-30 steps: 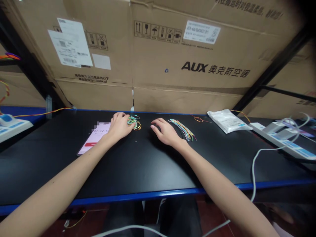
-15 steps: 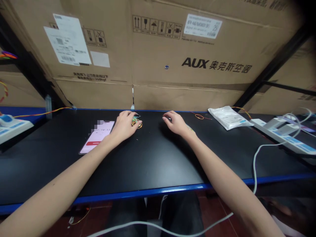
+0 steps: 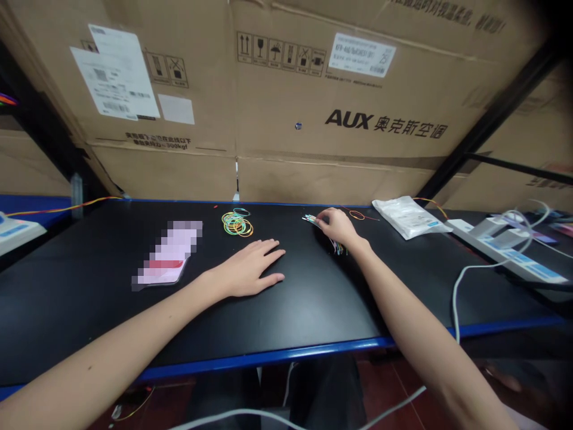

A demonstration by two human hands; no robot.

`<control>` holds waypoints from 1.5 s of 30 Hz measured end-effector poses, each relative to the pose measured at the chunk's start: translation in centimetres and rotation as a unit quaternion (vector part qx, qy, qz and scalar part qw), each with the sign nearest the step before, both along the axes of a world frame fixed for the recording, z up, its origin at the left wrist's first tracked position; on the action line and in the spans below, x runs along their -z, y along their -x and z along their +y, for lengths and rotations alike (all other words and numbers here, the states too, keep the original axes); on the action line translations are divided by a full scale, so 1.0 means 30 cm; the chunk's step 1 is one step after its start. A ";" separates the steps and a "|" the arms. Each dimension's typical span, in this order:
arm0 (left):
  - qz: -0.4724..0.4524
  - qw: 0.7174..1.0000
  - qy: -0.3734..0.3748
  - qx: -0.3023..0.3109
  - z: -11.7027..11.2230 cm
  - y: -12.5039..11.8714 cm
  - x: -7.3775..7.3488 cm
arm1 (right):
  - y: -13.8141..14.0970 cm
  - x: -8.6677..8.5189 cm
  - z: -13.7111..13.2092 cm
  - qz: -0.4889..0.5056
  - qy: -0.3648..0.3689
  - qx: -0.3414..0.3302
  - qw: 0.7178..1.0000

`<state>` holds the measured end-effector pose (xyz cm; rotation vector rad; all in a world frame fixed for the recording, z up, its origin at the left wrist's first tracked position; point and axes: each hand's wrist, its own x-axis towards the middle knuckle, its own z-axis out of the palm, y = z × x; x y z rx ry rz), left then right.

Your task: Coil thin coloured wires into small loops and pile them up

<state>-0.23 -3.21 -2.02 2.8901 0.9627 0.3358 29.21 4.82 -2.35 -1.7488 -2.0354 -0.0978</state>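
Observation:
My left hand [image 3: 254, 269] lies palm down on the black tabletop [image 3: 286, 316], fingers spread and holding nothing. Beyond it sits a loose pile of thin yellow, green and orange loops [image 3: 237, 223], like rubber bands or coiled wire. To the right, my right hand [image 3: 338, 227] is closed around a bundle of thin wires [image 3: 308, 218]. Pale and teal ends stick out on the left of its fingers, and coloured ends show below the palm. The middle of the bundle is hidden by the hand.
A phone [image 3: 168, 275], partly blurred out, lies on the left. A thin orange loop [image 3: 357, 215] and a white plastic packet [image 3: 409, 218] are at the back right, near a power strip [image 3: 505, 251] with a grey cable. A large cardboard box [image 3: 268, 167] stands behind the table.
My left hand has left the pile of loops and come nearer, its fingers now spread on the table. My right hand has shifted slightly right, and the bundle in it shows more.

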 end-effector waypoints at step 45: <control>-0.011 1.000 -0.004 -0.002 0.005 -0.005 0.004 | 0.214 -0.114 -0.100 0.747 0.214 -0.170 0.607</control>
